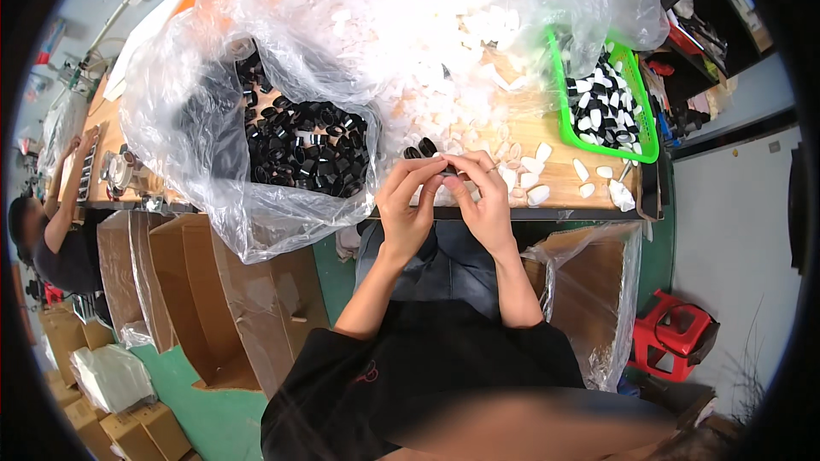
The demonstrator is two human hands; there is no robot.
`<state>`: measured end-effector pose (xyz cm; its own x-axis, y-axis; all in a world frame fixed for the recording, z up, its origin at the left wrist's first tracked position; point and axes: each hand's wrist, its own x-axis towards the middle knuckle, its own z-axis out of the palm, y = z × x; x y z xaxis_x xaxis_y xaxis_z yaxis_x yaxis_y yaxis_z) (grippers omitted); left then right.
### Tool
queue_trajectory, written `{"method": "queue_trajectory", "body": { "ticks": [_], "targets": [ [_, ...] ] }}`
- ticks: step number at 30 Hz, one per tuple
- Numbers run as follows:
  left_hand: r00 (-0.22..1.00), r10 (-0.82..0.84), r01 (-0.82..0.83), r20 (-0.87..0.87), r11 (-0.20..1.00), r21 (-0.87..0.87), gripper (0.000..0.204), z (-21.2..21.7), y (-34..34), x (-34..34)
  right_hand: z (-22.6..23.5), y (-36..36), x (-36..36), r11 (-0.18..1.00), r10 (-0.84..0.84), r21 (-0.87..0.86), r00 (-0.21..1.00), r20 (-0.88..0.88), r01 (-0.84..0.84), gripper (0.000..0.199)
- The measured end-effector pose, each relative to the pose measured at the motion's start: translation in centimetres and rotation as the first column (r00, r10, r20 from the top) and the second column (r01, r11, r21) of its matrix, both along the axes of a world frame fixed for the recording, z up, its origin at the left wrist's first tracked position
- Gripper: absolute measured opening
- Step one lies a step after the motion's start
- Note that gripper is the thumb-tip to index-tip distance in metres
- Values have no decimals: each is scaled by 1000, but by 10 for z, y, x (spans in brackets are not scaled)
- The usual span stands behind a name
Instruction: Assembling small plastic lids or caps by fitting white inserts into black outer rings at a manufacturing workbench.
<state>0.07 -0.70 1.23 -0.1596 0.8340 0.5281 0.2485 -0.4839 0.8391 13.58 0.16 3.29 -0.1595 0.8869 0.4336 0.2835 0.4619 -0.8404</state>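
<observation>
Above the table's near edge, my left hand (406, 205) and my right hand (483, 203) meet with fingertips pinched together. Between them is a small black plastic piece (448, 170), mostly covered by the fingers. Just beyond my left fingers lie a couple of black oval caps (427, 147). Loose white oval pieces (538, 195) are scattered beside my right hand. To the left, an opened clear plastic bag (248, 230) holds many shiny black ring-like caps (312, 149). A bright green basket (653, 141) at the right contains black parts and white parts mixed together.
A bright heap of white pieces (427, 43) and clear plastic covers the back of the wooden table (559, 172). Below stand open cardboard boxes (192, 290) at left and a plastic-lined box (589, 290) at right. Further off are a red stool (675, 333) and another person (68, 248).
</observation>
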Motion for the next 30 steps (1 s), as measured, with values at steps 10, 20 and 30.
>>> {"method": "queue_trajectory", "body": {
  "ticks": [10, 20, 30],
  "targets": [
    [981, -96, 105, -167, 993, 46, 24, 12, 7, -6, -23, -1, 19, 987, -122, -113, 989, -88, 112, 19],
    [419, 478, -638, -772, 760, 124, 28, -38, 35, -113, 12, 73, 156, 633, -767, 460, 581, 271, 622, 51],
    [760, 438, -490, -480, 871, 19, 24, -19, 31, -111, -45, 80, 76, 981, -188, 34, 911, 367, 189, 11]
  ]
}}
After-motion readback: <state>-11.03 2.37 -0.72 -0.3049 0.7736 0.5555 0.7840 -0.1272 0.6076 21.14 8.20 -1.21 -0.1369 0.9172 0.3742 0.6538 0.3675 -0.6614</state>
